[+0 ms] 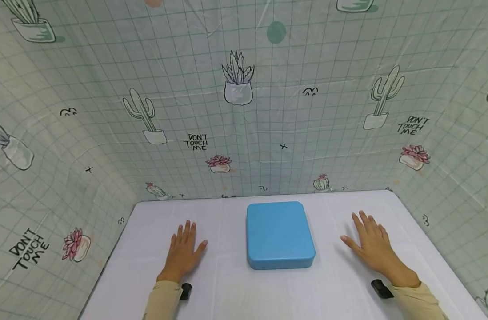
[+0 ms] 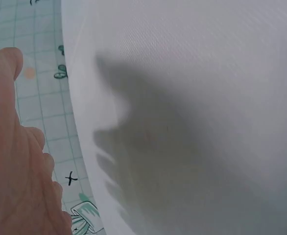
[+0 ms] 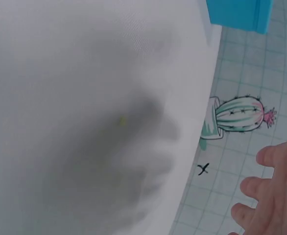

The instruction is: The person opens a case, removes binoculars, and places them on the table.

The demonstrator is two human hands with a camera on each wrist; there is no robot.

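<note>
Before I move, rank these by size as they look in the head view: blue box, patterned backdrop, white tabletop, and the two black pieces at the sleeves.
1. Patterned backdrop
2. White tabletop
3. Blue box
4. Left black piece and right black piece: parts may be hidden, so I leave these two unranked.

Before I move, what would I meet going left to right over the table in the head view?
Left hand → blue box → right hand.
</note>
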